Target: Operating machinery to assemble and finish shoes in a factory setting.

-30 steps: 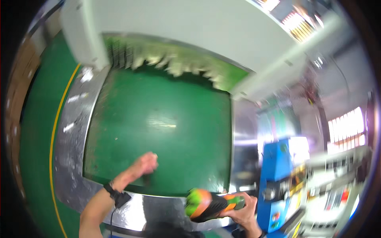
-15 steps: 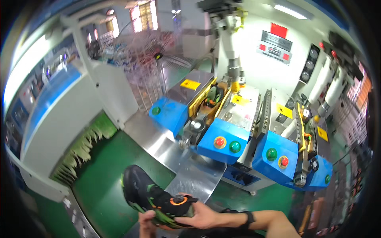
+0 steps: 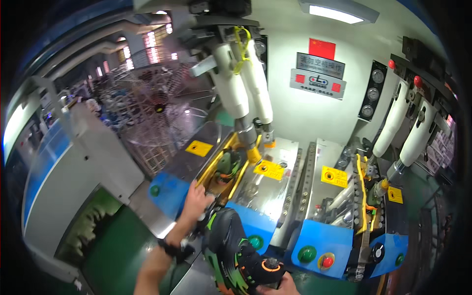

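There is one view only, from a wide fisheye camera on the person's head. It looks forward and down at a pressing machine (image 3: 275, 191) that stands close in front. The left hand (image 3: 195, 199) and the right hand (image 3: 275, 287) enter from the lower edge, very near to the lens. The white wall (image 3: 314, 113) behind the machine is far. Straight edges bend toward the dark round rim, and a green conveyor belt (image 3: 118, 246) lies low on the left.
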Tool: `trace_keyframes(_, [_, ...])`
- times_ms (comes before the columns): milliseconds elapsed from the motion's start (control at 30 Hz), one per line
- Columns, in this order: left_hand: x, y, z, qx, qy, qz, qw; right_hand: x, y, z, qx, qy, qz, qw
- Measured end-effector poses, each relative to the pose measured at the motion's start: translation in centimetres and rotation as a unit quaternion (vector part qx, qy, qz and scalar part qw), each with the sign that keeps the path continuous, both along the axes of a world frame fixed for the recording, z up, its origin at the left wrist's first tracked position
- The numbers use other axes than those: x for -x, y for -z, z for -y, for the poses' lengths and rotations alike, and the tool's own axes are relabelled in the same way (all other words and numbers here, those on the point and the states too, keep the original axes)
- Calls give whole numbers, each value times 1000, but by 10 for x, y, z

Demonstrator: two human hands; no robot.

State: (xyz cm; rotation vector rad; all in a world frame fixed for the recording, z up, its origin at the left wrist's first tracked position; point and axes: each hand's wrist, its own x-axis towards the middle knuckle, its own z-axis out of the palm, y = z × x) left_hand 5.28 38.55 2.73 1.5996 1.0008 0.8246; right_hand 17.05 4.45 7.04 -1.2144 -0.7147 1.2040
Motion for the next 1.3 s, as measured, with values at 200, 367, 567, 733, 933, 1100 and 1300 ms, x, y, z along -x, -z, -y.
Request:
trace_keyframes(200, [-134,49,-179,-105,169,-110,974,-5,-16,-57,106,93,147,979])
trace_keyframes(367, [-121,8,-221,154,296,-28,942,8,-21,-88,154,131,173,964])
trace_keyframes(567, [34,-9,-182,237,139,324,905,5,-14,-163,134,183,65,972])
trace_keyframes(733, [208,55,-81,292,-91,488,818,-66,-24,-346,275,111,-120,947])
trace_keyframes(933, [316,87,62,372,-460,342,730,-75,46,-494,280,195,337,877])
trace_keyframes(1100, [315,135,161,285,-448,119,839,-65,99,-497,249,187,428,849])
trace_keyframes(1300, [264,132,221,532,-368,-24,762,-75,128,-502,219,281,424,832])
